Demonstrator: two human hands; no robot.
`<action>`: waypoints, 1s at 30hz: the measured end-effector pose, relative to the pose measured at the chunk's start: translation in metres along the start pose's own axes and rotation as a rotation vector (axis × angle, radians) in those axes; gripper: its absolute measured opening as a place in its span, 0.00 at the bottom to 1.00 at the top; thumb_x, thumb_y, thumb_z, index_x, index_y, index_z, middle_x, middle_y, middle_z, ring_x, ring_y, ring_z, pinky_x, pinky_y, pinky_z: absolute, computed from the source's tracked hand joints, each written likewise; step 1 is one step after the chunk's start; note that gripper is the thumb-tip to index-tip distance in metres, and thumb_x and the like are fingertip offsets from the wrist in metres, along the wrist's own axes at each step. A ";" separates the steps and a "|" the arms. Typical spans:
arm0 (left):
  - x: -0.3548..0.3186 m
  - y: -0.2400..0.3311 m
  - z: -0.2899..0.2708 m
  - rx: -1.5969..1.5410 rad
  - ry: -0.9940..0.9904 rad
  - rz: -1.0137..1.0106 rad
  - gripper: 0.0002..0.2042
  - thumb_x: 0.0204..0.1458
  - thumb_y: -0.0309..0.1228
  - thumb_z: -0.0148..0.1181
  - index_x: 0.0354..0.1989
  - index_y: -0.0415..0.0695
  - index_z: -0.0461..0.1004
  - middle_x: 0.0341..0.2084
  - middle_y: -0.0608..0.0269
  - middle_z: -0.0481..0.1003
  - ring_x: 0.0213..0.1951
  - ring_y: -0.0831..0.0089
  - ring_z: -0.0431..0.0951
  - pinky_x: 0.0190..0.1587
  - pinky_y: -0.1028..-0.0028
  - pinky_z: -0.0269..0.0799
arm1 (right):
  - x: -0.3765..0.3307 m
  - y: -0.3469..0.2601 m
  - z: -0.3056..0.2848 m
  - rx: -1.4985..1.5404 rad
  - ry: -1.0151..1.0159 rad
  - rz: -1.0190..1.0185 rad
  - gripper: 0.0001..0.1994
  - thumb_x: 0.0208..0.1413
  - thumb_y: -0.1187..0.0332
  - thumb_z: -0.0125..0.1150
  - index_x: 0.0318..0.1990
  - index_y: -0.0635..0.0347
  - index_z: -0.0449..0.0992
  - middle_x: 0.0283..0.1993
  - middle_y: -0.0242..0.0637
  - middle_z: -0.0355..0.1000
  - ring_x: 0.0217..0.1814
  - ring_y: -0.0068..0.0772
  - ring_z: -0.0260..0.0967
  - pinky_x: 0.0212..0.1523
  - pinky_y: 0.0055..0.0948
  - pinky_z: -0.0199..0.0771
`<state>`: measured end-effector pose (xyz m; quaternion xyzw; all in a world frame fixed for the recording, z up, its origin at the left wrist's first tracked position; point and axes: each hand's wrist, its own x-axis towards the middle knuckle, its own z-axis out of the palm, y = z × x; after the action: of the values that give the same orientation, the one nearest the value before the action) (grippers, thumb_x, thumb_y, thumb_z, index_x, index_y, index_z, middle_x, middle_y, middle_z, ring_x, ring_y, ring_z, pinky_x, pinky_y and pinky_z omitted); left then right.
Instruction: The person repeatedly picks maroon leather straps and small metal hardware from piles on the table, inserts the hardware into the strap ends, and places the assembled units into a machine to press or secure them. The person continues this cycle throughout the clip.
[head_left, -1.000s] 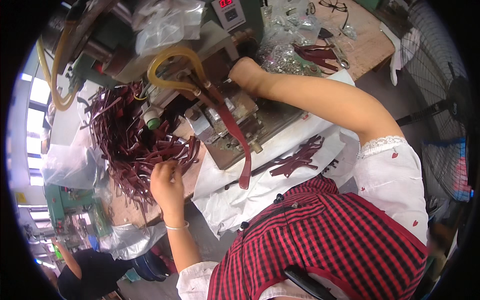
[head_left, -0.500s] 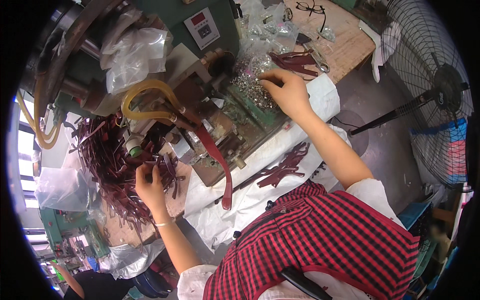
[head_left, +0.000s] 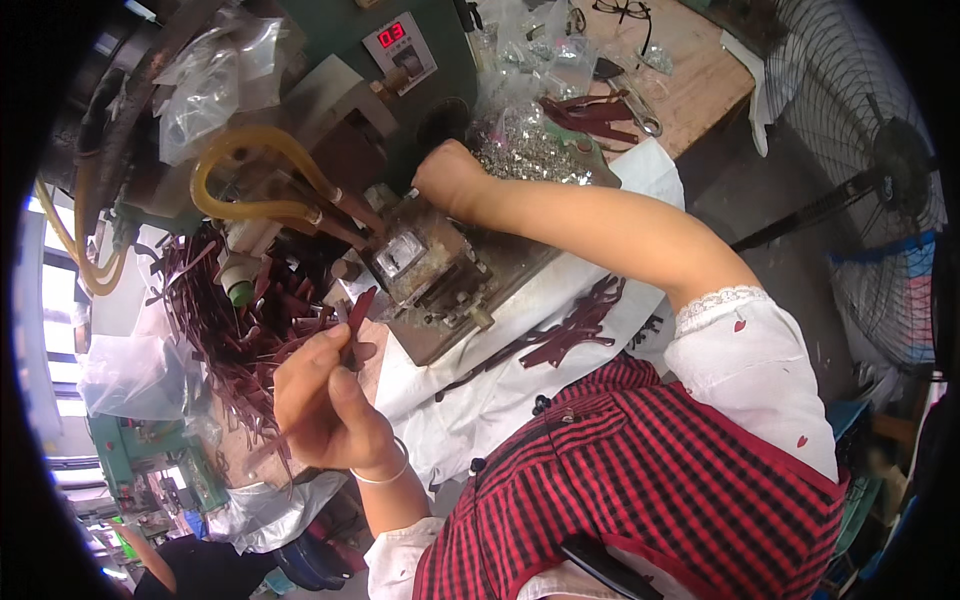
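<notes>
"Where's the strip being handled?"

"The left hand (head_left: 330, 405) has one red strip (head_left: 361, 312), its tip poking up past the fingers, near the metal block (head_left: 400, 255). Those fingers look pinched on it."

"And the right hand (head_left: 457, 180)?"

"Up against the back of the block, its back to us. The fingers are hidden, so I can't tell whether they grip anything."

"What might go wrong?"

"I'd worry about that hand first: if a part of the machine moved, it could get nipped, being so close. The strip might snag too, since the heap of strips (head_left: 225, 340) lies tangled right behind the left hand."

"Anything in the way?"

"The yellow tube (head_left: 203, 190) loops above the block's left side; a raised hand could catch it. The right forearm stretches across the machine's right side, just by the small metal bits (head_left: 545, 158), so a careless elbow could scatter them. Nearer the body, loose strips (head_left: 575, 325) lie on a white sheet (head_left: 655, 180). Glasses (head_left: 622, 10) rest at the tabletop's (head_left: 710, 85) far end."
</notes>
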<state>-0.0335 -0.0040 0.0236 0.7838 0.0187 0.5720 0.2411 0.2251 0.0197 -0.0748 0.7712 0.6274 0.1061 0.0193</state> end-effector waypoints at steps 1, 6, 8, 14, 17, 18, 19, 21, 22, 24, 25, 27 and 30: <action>-0.004 -0.001 -0.002 -0.061 0.037 -0.110 0.08 0.66 0.27 0.52 0.45 0.32 0.71 0.39 0.45 0.79 0.27 0.72 0.78 0.31 0.79 0.76 | 0.005 -0.001 0.010 -0.012 0.032 -0.007 0.08 0.50 0.67 0.60 0.32 0.46 0.86 0.35 0.33 0.83 0.41 0.35 0.81 0.38 0.38 0.74; -0.023 -0.007 -0.046 -0.133 0.200 -0.400 0.07 0.67 0.28 0.51 0.42 0.35 0.70 0.37 0.48 0.79 0.24 0.77 0.75 0.27 0.82 0.71 | -0.003 -0.004 -0.007 -0.037 -0.059 -0.029 0.09 0.53 0.65 0.59 0.33 0.46 0.87 0.35 0.33 0.83 0.40 0.35 0.80 0.41 0.38 0.71; -0.017 -0.012 -0.051 -0.147 0.240 -0.418 0.07 0.67 0.27 0.50 0.42 0.34 0.69 0.37 0.48 0.78 0.23 0.78 0.73 0.27 0.82 0.70 | -0.004 0.000 -0.001 -0.051 -0.037 -0.019 0.09 0.53 0.65 0.59 0.33 0.47 0.87 0.36 0.33 0.83 0.41 0.36 0.80 0.41 0.38 0.71; 0.044 -0.001 -0.025 -0.063 0.074 -0.127 0.06 0.64 0.23 0.54 0.43 0.32 0.71 0.38 0.42 0.80 0.24 0.71 0.79 0.26 0.82 0.75 | -0.013 -0.002 -0.011 -0.141 -0.080 0.038 0.07 0.50 0.67 0.62 0.34 0.48 0.85 0.39 0.32 0.81 0.46 0.33 0.77 0.44 0.36 0.71; 0.058 -0.028 -0.012 -0.007 0.173 -0.269 0.05 0.62 0.19 0.58 0.43 0.31 0.74 0.36 0.45 0.81 0.25 0.71 0.80 0.28 0.81 0.77 | -0.010 0.001 -0.013 -0.127 -0.088 -0.035 0.07 0.49 0.67 0.62 0.34 0.48 0.85 0.39 0.32 0.81 0.46 0.34 0.77 0.44 0.36 0.72; 0.060 -0.031 -0.016 0.009 0.172 -0.286 0.06 0.62 0.21 0.58 0.43 0.30 0.74 0.36 0.46 0.82 0.25 0.72 0.80 0.28 0.80 0.76 | -0.007 0.002 -0.012 -0.111 -0.087 -0.040 0.08 0.49 0.67 0.62 0.35 0.48 0.85 0.38 0.32 0.81 0.46 0.35 0.77 0.44 0.36 0.72; 0.060 -0.029 -0.016 0.011 0.158 -0.274 0.05 0.62 0.20 0.58 0.43 0.30 0.74 0.36 0.46 0.82 0.25 0.72 0.80 0.28 0.80 0.76 | -0.007 0.003 -0.011 -0.096 -0.087 -0.045 0.08 0.49 0.67 0.62 0.36 0.48 0.85 0.38 0.32 0.80 0.46 0.36 0.77 0.44 0.37 0.73; 0.057 -0.024 -0.018 0.007 0.137 -0.247 0.05 0.62 0.19 0.57 0.44 0.30 0.74 0.35 0.46 0.81 0.25 0.72 0.80 0.27 0.79 0.76 | -0.025 0.015 -0.006 0.047 0.090 0.030 0.07 0.50 0.67 0.62 0.34 0.49 0.85 0.38 0.32 0.80 0.47 0.39 0.76 0.44 0.39 0.73; 0.049 -0.021 -0.026 0.030 0.074 -0.126 0.05 0.63 0.20 0.55 0.42 0.30 0.74 0.33 0.47 0.81 0.25 0.72 0.80 0.28 0.79 0.75 | -0.037 0.022 -0.009 0.117 0.182 0.059 0.06 0.50 0.67 0.62 0.32 0.50 0.84 0.38 0.33 0.80 0.48 0.40 0.76 0.44 0.40 0.73; 0.029 -0.003 -0.041 -0.014 0.077 -0.145 0.06 0.64 0.23 0.55 0.40 0.31 0.74 0.36 0.48 0.81 0.24 0.74 0.78 0.32 0.78 0.76 | -0.077 0.033 -0.027 0.183 0.345 0.193 0.05 0.48 0.66 0.64 0.32 0.53 0.83 0.40 0.34 0.77 0.50 0.41 0.73 0.44 0.41 0.73; 0.016 -0.005 -0.045 -0.053 0.096 -0.120 0.07 0.65 0.24 0.54 0.41 0.31 0.74 0.36 0.48 0.81 0.24 0.74 0.77 0.32 0.79 0.75 | -0.092 0.037 -0.033 0.219 0.420 0.266 0.06 0.47 0.65 0.65 0.31 0.54 0.82 0.41 0.35 0.76 0.51 0.41 0.72 0.45 0.42 0.73; 0.006 -0.018 -0.047 -0.022 0.140 -0.306 0.08 0.66 0.25 0.52 0.42 0.31 0.73 0.36 0.46 0.80 0.23 0.73 0.76 0.31 0.80 0.75 | -0.104 0.044 -0.021 0.230 0.432 0.316 0.08 0.46 0.65 0.68 0.34 0.54 0.81 0.40 0.34 0.72 0.50 0.41 0.70 0.43 0.41 0.73; 0.016 -0.014 -0.034 -0.106 0.155 -0.244 0.08 0.66 0.25 0.51 0.43 0.31 0.73 0.36 0.45 0.80 0.24 0.74 0.76 0.30 0.81 0.74 | -0.113 0.045 -0.005 0.259 0.452 0.370 0.10 0.45 0.64 0.70 0.36 0.54 0.81 0.41 0.34 0.70 0.51 0.40 0.68 0.43 0.42 0.72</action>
<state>-0.0557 0.0258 0.0399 0.7155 0.1023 0.5973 0.3476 0.2465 -0.1003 -0.0783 0.8253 0.4731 0.1956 -0.2385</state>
